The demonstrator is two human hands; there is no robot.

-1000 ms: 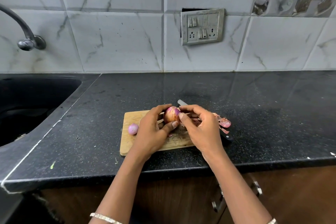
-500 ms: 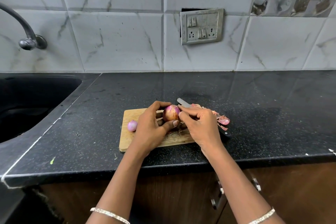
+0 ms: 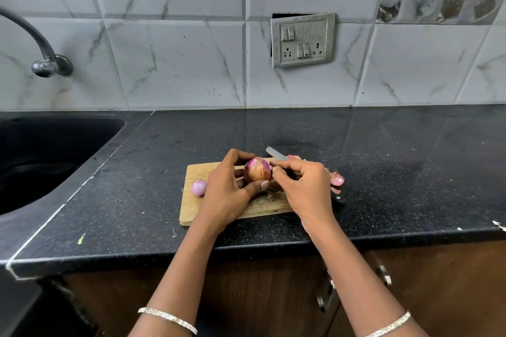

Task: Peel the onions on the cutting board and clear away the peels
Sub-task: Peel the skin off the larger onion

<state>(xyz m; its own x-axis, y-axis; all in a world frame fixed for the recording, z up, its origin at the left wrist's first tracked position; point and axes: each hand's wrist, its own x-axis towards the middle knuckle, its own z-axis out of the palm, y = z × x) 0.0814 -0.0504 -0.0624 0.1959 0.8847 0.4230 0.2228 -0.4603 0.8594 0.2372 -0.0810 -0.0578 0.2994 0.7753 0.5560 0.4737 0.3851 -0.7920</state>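
A red onion point(image 3: 256, 170) with brown skin on its lower half is held just above the wooden cutting board point(image 3: 195, 209). My left hand point(image 3: 228, 191) grips it from the left, thumb under its front. My right hand point(image 3: 302, 186) pinches the skin at the onion's right side. A small peeled pink onion point(image 3: 199, 187) lies on the board's left part. Loose pink peels point(image 3: 336, 179) lie off the board's right end. A knife point(image 3: 275, 154) lies behind my right hand, its blade tip showing and its black handle end at the right.
The board sits on a black stone counter point(image 3: 383, 172) near its front edge. A dark sink point(image 3: 49, 161) lies to the left with a tap point(image 3: 46, 60) above it. A switch and socket plate point(image 3: 303, 39) is on the tiled wall.
The onion has turned a little in my left hand, showing more purple at its top. Both hands stay at the same spot over the board.
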